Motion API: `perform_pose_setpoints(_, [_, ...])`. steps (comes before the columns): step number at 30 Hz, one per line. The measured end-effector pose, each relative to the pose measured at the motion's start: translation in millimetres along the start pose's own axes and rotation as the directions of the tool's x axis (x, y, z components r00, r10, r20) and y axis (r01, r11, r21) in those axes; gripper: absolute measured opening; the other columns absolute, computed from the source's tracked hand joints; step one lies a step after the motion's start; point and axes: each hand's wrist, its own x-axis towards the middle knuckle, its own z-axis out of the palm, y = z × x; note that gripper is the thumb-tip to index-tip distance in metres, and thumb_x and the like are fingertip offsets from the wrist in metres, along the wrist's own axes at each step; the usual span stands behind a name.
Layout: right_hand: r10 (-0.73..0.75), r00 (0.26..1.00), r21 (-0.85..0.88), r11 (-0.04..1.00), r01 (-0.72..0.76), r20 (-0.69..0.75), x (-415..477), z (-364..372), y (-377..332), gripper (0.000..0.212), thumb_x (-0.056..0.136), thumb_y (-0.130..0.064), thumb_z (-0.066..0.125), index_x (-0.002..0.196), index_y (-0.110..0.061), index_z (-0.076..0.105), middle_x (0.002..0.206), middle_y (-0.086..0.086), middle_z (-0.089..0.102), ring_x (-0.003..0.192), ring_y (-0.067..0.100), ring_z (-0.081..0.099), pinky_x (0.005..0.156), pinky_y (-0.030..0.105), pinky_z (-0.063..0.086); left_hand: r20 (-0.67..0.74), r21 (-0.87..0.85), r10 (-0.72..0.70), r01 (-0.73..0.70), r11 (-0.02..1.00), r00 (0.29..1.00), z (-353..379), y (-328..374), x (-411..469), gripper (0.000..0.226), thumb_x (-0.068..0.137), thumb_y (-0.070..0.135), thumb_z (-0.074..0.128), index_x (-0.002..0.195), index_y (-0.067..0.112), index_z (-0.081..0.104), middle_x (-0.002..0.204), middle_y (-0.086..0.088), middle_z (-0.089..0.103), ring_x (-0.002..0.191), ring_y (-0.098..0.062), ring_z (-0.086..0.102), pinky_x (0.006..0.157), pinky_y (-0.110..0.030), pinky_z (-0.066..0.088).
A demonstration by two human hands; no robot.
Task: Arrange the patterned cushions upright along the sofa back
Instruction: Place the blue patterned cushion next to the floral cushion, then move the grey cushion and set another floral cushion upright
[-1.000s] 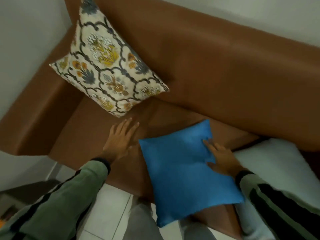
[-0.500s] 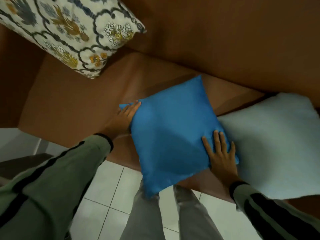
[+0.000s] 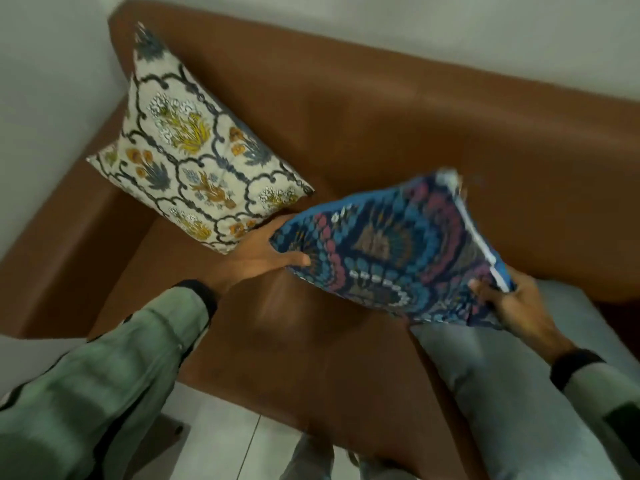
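A cream cushion with yellow and grey flowers [image 3: 194, 161] leans upright in the left corner of the brown sofa [image 3: 398, 126]. I hold a second cushion [image 3: 391, 251] above the seat, its blue, pink and navy patterned face towards me. My left hand [image 3: 256, 254] grips its left corner, thumb on the pattern. Its lower right corner is in my right hand [image 3: 512, 306]. The cushion hangs tilted, its right edge higher, apart from the sofa back.
A pale grey cushion [image 3: 519, 393] lies flat on the seat at the right, under my right arm. The sofa's left armrest [image 3: 52, 258] borders the corner. White floor tiles [image 3: 221, 445] and my legs show below the seat's front edge.
The blue cushion lay flat on the seat with its plain side up. Both hands have now lifted it and turned it over, so its patterned side faces me.
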Motion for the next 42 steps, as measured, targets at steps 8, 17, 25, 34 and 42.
perform_pose_setpoints(8, [0.035,0.977,0.089,0.994,-0.055,0.209,80,18,-64,0.022,0.082,-0.033,0.075,0.098,-0.017,0.075,0.099,0.005,0.078,0.093,0.027,0.074,0.076,0.040,0.062,-0.175,0.128,-0.012,0.035,0.991,0.984,-54,8,45,0.088,0.046,0.081,0.077,0.120,0.045,0.045,0.101,0.025,0.064,0.086,0.004,0.066,0.081,-0.035,0.060])
perform_pose_setpoints(17, [0.128,0.984,-0.469,0.882,-0.056,0.122,97,67,-42,0.048,0.101,-0.049,0.039,0.138,-0.020,0.041,0.127,0.020,0.062,0.107,0.043,0.063,0.094,0.055,0.050,-0.215,0.560,0.068,0.066,0.826,0.974,-34,-8,65,0.123,0.056,0.094,0.032,0.154,0.019,0.023,0.150,-0.018,0.039,0.137,-0.039,0.036,0.111,-0.059,0.031])
perform_pose_setpoints(25, [-0.065,0.998,-0.507,0.859,0.069,0.026,84,56,-11,0.061,0.097,-0.056,0.041,0.144,-0.018,0.035,0.134,0.020,0.054,0.120,0.042,0.052,0.098,0.058,0.043,-0.388,0.756,0.456,-0.006,0.654,0.801,21,-17,30,0.069,0.099,0.050,0.044,0.155,0.019,0.018,0.162,-0.015,0.023,0.150,-0.031,0.016,0.121,-0.056,0.009])
perform_pose_setpoints(34, [0.064,0.955,-0.784,0.588,0.199,0.290,-12,-78,120,0.092,0.076,-0.045,0.069,0.153,-0.022,0.024,0.158,0.012,0.030,0.142,0.031,0.029,0.115,0.047,0.026,0.168,0.789,0.468,-0.403,0.464,0.868,217,31,11,0.076,0.091,0.036,0.060,0.155,0.021,0.023,0.161,-0.016,0.026,0.148,-0.036,0.025,0.118,-0.062,0.019])
perform_pose_setpoints(42, [0.036,0.923,-0.889,0.286,0.358,0.383,-133,-201,246,0.115,0.058,-0.069,0.069,0.154,-0.023,0.024,0.161,0.022,0.023,0.147,0.039,0.022,0.112,0.065,0.022,0.397,0.794,0.186,-0.438,0.422,0.899,375,24,24,0.106,0.081,0.040,0.070,0.155,0.026,-0.005,0.165,-0.019,0.005,0.150,-0.039,0.015,0.117,-0.056,0.021])
